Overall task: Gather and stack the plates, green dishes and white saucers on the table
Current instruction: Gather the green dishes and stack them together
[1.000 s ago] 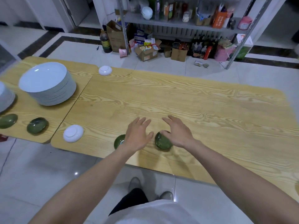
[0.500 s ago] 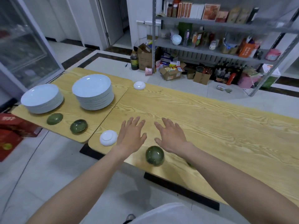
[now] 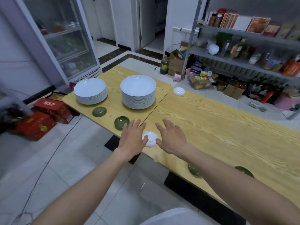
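Both hands, fingers spread and holding nothing, have left the green dishes (image 3: 194,171) at lower right, left hand (image 3: 132,138) and right hand (image 3: 172,138) now flanking a white saucer (image 3: 150,139) at the tabletop (image 3: 227,127) edge, likely gathered next.

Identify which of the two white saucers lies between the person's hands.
The near white saucer, at the table's front edge between both hands; the other white saucer sits at the far edge.

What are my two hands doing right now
Left hand: open, fingers spread, thumb at the white saucer.
Right hand: open, fingers spread, thumb at the saucer's other side.
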`<state>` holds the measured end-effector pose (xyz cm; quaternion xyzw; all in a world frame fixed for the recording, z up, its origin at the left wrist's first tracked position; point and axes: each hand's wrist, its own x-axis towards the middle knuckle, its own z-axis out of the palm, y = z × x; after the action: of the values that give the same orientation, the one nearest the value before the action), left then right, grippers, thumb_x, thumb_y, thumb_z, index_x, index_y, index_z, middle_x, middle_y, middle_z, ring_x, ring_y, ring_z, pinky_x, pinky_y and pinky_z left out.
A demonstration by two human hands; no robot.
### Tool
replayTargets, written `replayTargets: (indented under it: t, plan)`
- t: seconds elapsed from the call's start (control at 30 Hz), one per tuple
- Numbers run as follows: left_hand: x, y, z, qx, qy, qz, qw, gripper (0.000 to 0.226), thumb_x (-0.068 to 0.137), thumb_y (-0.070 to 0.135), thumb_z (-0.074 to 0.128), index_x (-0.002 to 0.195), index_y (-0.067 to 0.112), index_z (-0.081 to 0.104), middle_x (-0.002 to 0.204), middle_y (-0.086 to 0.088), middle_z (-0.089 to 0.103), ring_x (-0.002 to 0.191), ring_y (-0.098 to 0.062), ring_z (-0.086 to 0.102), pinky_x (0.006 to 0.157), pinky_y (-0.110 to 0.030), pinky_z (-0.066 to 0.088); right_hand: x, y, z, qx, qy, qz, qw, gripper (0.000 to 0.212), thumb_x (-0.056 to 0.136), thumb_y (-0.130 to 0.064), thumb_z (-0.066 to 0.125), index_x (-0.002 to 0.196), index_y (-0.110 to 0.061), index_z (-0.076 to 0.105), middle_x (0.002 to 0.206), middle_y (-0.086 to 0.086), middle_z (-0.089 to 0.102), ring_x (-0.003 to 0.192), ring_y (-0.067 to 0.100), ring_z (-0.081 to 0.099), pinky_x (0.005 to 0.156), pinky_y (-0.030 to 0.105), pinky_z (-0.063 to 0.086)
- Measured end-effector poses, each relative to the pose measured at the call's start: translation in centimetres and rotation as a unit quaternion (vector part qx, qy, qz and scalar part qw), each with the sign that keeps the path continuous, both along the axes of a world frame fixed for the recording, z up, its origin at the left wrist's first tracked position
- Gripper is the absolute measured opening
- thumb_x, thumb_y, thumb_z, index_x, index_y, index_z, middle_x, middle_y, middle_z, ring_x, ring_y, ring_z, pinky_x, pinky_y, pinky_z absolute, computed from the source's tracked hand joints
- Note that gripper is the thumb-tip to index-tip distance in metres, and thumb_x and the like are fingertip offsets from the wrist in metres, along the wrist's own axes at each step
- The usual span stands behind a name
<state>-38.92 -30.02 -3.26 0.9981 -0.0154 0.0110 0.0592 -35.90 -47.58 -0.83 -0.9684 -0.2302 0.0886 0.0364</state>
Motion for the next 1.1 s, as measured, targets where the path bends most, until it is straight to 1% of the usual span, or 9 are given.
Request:
replayTargets:
  t: [0.13, 0.37, 0.47, 0.57, 0.67, 0.83, 0.97, 1.1]
  plan:
    - [-0.7, 3.9, -0.1, -0.019, 0.000, 0.044, 0.999, 0.060, 0.098, 0.045, 0.046, 0.153, 0.024, 0.032, 0.163, -0.003, 0.023, 0.149, -0.026, 0.019, 0.120, -0.045, 0.014, 0.5, 4.2, -0.3, -0.007, 0.007, 0.040, 0.999, 0.069, 0.099, -0.044, 0.046, 0.158, -0.023, 0.017, 0.165, 0.011, 0.011, 0.152, 0.028, 0.010, 0.118, 0.046, 0.020]
    - [-0.9, 10.0, -0.4, -0.009, 0.005, 0.112, 0.994, 0.060, 0.095, 0.043, 0.050, 0.150, 0.021, 0.037, 0.159, -0.007, 0.031, 0.146, -0.031, 0.026, 0.115, -0.046, 0.020, 3.3, 11.4, -1.1, -0.008, 0.003, 0.114, 0.993, 0.071, 0.097, -0.045, 0.049, 0.157, -0.021, 0.020, 0.164, 0.014, 0.014, 0.151, 0.029, 0.014, 0.117, 0.046, 0.023]
    - [0.2, 12.6, -0.6, 0.005, 0.008, 0.132, 0.991, 0.060, 0.096, 0.043, 0.047, 0.151, 0.021, 0.035, 0.160, -0.007, 0.028, 0.146, -0.030, 0.024, 0.114, -0.045, 0.020, 5.2, 14.5, -1.4, -0.003, -0.009, 0.144, 0.990, 0.070, 0.095, -0.046, 0.052, 0.155, -0.021, 0.024, 0.162, 0.014, 0.020, 0.149, 0.031, 0.020, 0.114, 0.046, 0.028]
    - [2.0, 15.1, -0.9, 0.009, 0.014, 0.154, 0.988, 0.061, 0.098, 0.045, 0.043, 0.154, 0.023, 0.029, 0.163, -0.005, 0.022, 0.149, -0.028, 0.019, 0.118, -0.045, 0.016, 7.5, 17.5, -1.9, 0.000, -0.015, 0.170, 0.985, 0.069, 0.096, -0.046, 0.050, 0.155, -0.021, 0.024, 0.161, 0.014, 0.022, 0.148, 0.030, 0.021, 0.114, 0.045, 0.030]
    - [4.3, 17.3, -1.2, 0.014, 0.025, 0.166, 0.986, 0.061, 0.100, 0.045, 0.041, 0.154, 0.022, 0.027, 0.164, -0.004, 0.019, 0.150, -0.027, 0.016, 0.120, -0.046, 0.014, 10.4, 20.3, -2.6, 0.006, -0.006, 0.184, 0.983, 0.069, 0.097, -0.045, 0.047, 0.156, -0.020, 0.022, 0.163, 0.014, 0.020, 0.150, 0.029, 0.019, 0.114, 0.045, 0.030]
    - [7.7, 19.8, -2.2, 0.025, 0.051, 0.165, 0.985, 0.060, 0.099, 0.044, 0.043, 0.153, 0.021, 0.030, 0.163, -0.006, 0.022, 0.149, -0.028, 0.018, 0.119, -0.046, 0.015, 14.6, 23.9, -4.0, 0.002, 0.012, 0.196, 0.981, 0.070, 0.097, -0.047, 0.047, 0.156, -0.020, 0.021, 0.163, 0.013, 0.020, 0.149, 0.029, 0.020, 0.113, 0.046, 0.030]
    - [10.2, 21.7, -3.1, 0.015, 0.063, 0.176, 0.982, 0.060, 0.098, 0.044, 0.045, 0.152, 0.022, 0.032, 0.162, -0.007, 0.024, 0.149, -0.028, 0.019, 0.119, -0.047, 0.016, 17.5, 26.1, -4.9, 0.011, 0.021, 0.197, 0.980, 0.070, 0.096, -0.047, 0.048, 0.155, -0.019, 0.023, 0.162, 0.014, 0.023, 0.148, 0.031, 0.023, 0.112, 0.048, 0.031]
    - [11.4, 22.9, -4.1, -0.005, 0.073, 0.190, 0.979, 0.061, 0.098, 0.044, 0.046, 0.152, 0.020, 0.032, 0.162, -0.009, 0.024, 0.149, -0.028, 0.018, 0.119, -0.046, 0.016, 18.6, 27.5, -6.0, -0.011, 0.039, 0.208, 0.977, 0.072, 0.096, -0.049, 0.047, 0.156, -0.019, 0.022, 0.162, 0.013, 0.023, 0.148, 0.032, 0.024, 0.111, 0.050, 0.033]
